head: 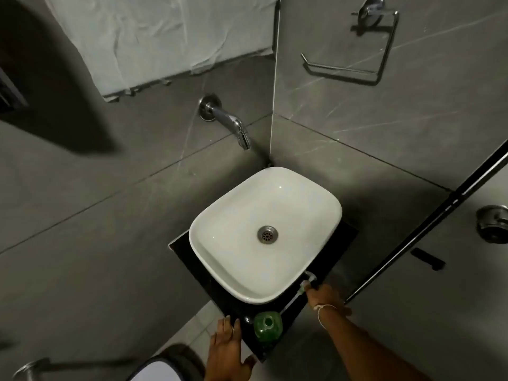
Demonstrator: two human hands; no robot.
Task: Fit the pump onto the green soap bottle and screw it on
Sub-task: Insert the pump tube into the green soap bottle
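From the head view, the green soap bottle stands upright on the black counter at its near edge, just in front of the white basin, its neck open and uncapped, so it is ready to take the pump from above. The pump is off to the right, beside the basin's near right corner, with its pale head pointing away and its thin dip tube slanting back down toward the bottle. The right hand has its fingertips closed around the pump just below the head, probably because the collar gives the firmest hold for lifting it and steering the tube into the neck. The left hand lies flat with fingers spread on the counter's front edge, close to the bottle but not touching it, holding nothing; it seems placed there for balance and within reach to steady the bottle once screwing begins
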